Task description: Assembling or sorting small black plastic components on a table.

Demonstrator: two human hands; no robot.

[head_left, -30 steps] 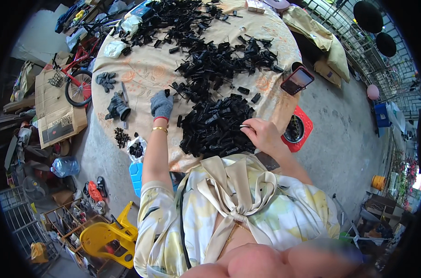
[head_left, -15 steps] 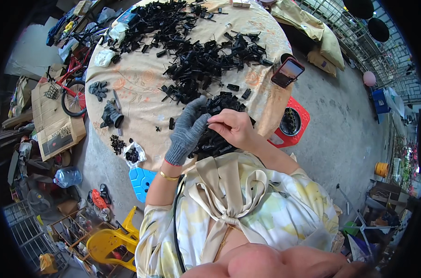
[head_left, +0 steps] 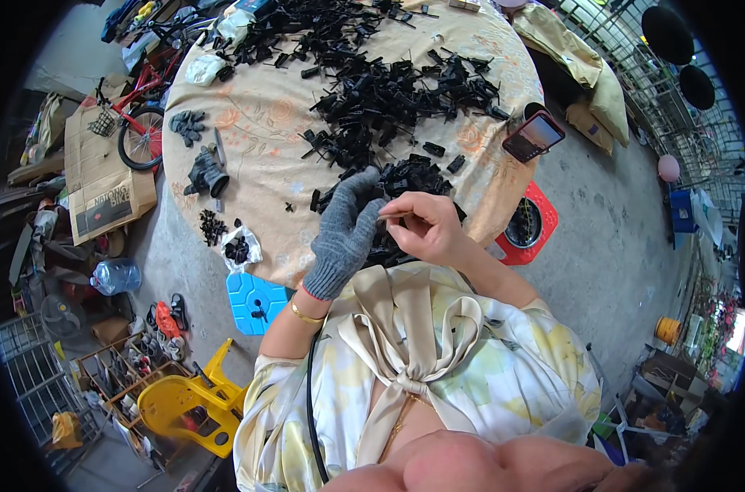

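Observation:
My left hand [head_left: 345,234], in a grey knitted glove, is curled over the near edge of a pile of small black plastic parts [head_left: 413,176]. Its thumb and fingers close round something too hidden to name. Bare and pinched, my right hand [head_left: 430,228] meets the gloved thumb. A thin sliver shows at its fingertips, too small to identify. More black parts [head_left: 364,107], many with thin stems, spread across the far side of the cloth-covered round table [head_left: 249,156]. Two loose black parts [head_left: 434,149] lie just beyond my right hand.
Spare gloves [head_left: 206,172], a slim pointed tool [head_left: 219,148] and a white bag of black bits [head_left: 241,248] lie at the table's left. A phone [head_left: 533,137] stands at the right edge. Blue [head_left: 258,303] and red [head_left: 545,225] stools flank the table; a yellow chair [head_left: 194,406] is lower left.
The view has shifted, so table and parts appear farther right. My hands stay together over the near pile; a thin sliver now shows at my right fingertips.

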